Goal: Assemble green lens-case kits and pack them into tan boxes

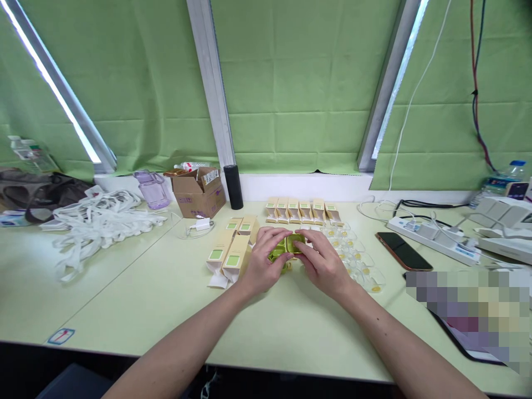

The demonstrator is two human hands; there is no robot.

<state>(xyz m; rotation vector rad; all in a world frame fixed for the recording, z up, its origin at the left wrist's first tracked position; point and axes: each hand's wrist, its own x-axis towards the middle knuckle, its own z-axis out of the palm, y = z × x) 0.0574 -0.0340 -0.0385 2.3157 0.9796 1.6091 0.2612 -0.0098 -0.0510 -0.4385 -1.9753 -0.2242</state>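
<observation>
Between both hands, just above the table, is a small green container (296, 243) with a hollow, tray-like inside. My left hand (268, 257) has its fingers curled round the left side, where more green pieces show. On the right, my right hand (322, 257) grips the container's edge, with fingertips at its inside. What the fingers cover is hidden. Several cream boxes (233, 249) with green squares and open flaps lie to the left of my left hand. Close by my right hand are several clear plastic pieces (357, 260) with yellow spots.
A row of cream boxes (302, 210) stands behind the hands. At the back left are a cardboard box (199, 194), a black bottle (233, 187), a purple jug (152, 189) and a heap of white straps (103, 221). On the right lie a phone (404, 251) and a power strip (434, 239).
</observation>
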